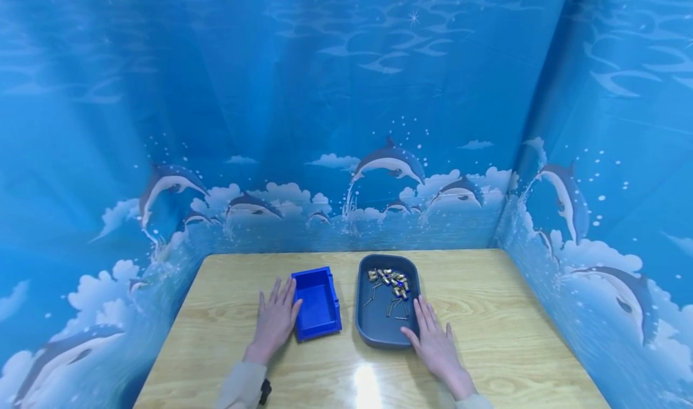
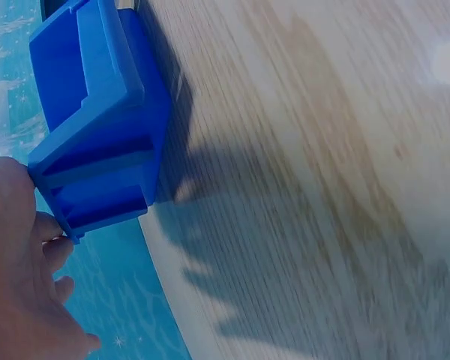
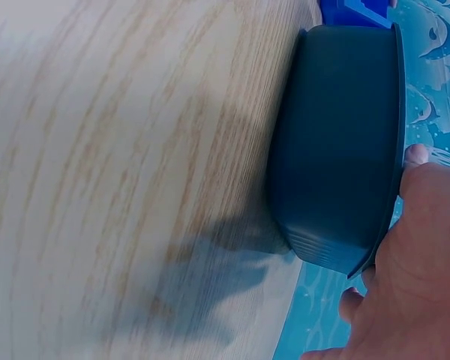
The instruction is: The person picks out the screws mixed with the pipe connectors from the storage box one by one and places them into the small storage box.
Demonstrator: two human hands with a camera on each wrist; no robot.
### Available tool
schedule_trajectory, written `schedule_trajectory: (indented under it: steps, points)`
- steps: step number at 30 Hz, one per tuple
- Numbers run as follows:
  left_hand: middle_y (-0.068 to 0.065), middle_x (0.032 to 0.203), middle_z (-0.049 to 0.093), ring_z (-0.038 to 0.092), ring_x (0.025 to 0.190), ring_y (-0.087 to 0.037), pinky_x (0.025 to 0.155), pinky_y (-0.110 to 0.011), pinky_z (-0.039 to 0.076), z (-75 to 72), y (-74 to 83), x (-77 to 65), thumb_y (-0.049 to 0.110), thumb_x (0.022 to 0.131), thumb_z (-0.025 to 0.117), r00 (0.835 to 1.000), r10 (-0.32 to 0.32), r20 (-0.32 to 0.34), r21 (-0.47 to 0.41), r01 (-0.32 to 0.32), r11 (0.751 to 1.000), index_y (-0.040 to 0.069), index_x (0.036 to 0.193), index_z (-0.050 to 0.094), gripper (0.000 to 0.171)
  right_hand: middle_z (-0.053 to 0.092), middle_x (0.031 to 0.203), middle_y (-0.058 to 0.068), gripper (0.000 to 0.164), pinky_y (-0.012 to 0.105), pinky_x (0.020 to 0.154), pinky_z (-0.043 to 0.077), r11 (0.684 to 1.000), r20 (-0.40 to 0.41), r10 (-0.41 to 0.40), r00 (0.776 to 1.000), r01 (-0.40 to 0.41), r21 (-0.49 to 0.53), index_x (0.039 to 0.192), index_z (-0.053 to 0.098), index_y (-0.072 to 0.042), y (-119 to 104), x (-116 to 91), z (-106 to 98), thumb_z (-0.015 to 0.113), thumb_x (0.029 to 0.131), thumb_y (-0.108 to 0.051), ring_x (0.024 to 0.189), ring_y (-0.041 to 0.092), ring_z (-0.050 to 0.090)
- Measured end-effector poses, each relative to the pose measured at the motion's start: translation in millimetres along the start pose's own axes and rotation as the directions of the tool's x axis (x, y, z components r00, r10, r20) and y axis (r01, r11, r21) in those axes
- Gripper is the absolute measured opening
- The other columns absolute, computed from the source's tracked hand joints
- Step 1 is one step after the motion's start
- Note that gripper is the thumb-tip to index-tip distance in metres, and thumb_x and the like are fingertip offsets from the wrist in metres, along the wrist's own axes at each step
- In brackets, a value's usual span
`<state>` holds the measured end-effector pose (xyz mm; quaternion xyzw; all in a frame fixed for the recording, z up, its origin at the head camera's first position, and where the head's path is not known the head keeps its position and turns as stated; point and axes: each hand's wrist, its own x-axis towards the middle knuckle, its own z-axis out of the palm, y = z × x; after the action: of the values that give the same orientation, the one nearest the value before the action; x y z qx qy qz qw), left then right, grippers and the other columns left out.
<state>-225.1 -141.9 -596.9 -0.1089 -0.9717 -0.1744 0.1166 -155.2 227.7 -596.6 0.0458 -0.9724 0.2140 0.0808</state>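
Note:
My left hand lies along the left side of a blue plastic bin, fingers extended and touching its edge. In the left wrist view, the fingertips meet a corner of the blue bin. My right hand rests at the right rim of a dark grey oblong tub, its fingers straight. In the right wrist view, the thumb and fingers are at the rim of the tub. Inside the tub are several short brass-coloured cylindrical parts, some with blue, and several thin metal pins.
Both containers stand side by side on a wood-grain table, a narrow gap between them. A blue curtain printed with dolphins hangs behind the table and at both sides.

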Motion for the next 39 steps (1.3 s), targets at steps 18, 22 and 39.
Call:
schedule_trajectory:
  steps: [18,22,39]
  points:
    - [-0.014,0.160,0.038,0.025,0.151,-0.040,0.117,-0.073,0.018,7.4,26.3,-2.8,0.034,0.106,0.051,0.999,-0.043,-0.011,0.002,0.043,0.999,0.003,0.154,0.040,0.058,0.021,0.166,0.017,0.074,0.081,0.109,0.018,0.999,0.074,0.032,0.997,-0.031,-0.016,0.159,0.029,-0.003,-3.7,0.8,-6.3,0.055,0.103,-0.043,0.150,0.042,0.025]
    - [-0.014,0.161,0.037,0.025,0.151,-0.040,0.117,-0.072,0.018,7.2,31.9,-3.2,0.036,0.106,0.050,0.998,-0.064,0.004,0.014,0.063,0.998,0.003,0.155,0.040,0.059,0.021,0.167,0.017,0.074,0.081,0.109,0.018,0.999,0.077,0.033,0.997,-0.032,-0.015,0.159,0.029,-0.003,-3.5,0.6,-5.8,0.055,0.103,-0.043,0.150,0.042,0.024]
    - [-0.011,0.164,0.033,0.022,0.153,-0.038,0.118,-0.071,0.016,10.3,40.3,-5.3,0.036,0.106,0.050,0.995,-0.101,0.013,0.022,0.100,0.995,0.006,0.157,0.036,0.061,0.028,0.164,0.019,0.073,0.081,0.109,0.020,1.000,0.029,-0.009,1.000,0.010,-0.024,0.156,0.035,-0.001,-3.3,1.0,-7.6,0.060,0.100,-0.042,0.148,0.044,0.028]
